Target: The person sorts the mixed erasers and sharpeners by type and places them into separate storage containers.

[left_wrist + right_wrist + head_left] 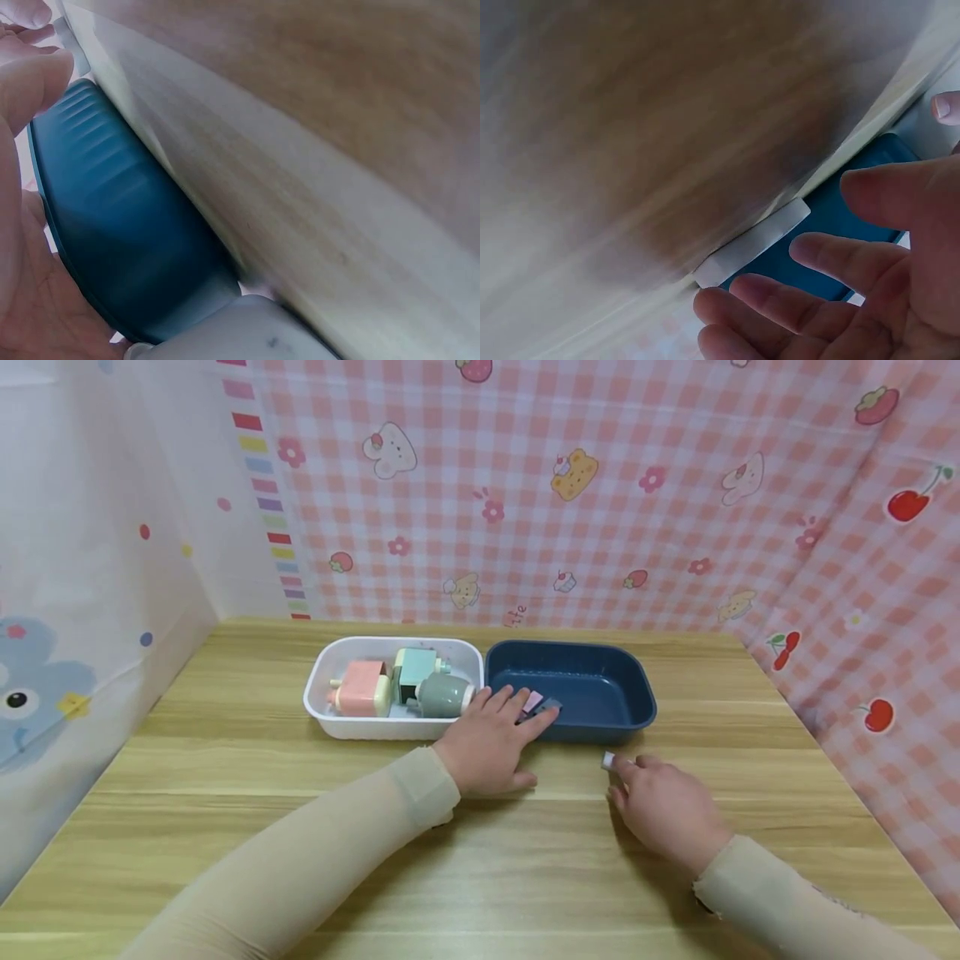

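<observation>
My left hand (487, 742) lies with spread fingers over the front rim of a navy blue tray (630, 723), close to where it meets a white tray (318, 714). Beside those fingertips, a small pink piece (532, 701) and a grey-blue piece (552, 704) show inside the navy tray, partly hidden. On the table in front, my right hand (667, 810) is at a small white-and-grey block (608, 761). From the right wrist, this white block (754, 244) lies just beyond loosely bent fingers, with the thumb apart from it.
Inside the white tray sit a pink boxy item (363, 687), a mint-green boxy item (417, 668) and a rounded grey-green one (444, 695). Both trays stand side by side on a wooden table (480, 877). A pink checked cloth (525, 543) hangs behind.
</observation>
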Tool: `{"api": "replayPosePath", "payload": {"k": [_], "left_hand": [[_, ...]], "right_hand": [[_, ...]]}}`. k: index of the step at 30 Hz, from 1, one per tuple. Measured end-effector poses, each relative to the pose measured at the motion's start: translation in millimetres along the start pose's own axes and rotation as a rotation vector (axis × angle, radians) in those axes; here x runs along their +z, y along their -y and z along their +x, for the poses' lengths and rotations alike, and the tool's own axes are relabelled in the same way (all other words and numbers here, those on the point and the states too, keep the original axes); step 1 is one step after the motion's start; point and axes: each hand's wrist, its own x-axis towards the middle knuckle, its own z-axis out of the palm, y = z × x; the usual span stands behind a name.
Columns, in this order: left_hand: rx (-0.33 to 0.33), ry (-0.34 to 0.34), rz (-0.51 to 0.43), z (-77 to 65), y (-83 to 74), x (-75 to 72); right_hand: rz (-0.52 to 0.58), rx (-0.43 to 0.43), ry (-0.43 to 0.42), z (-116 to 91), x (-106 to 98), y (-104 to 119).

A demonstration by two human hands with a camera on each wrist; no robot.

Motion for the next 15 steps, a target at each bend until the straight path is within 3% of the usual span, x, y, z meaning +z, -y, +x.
{"api": "replayPosePath", "payload": {"k": [15], "left_hand": [[0.002, 0.0, 0.017, 0.7, -0.7, 0.9]], "right_hand": [[-0.045, -0.118, 0.052, 6.8, -4.6, -1.4]]}}
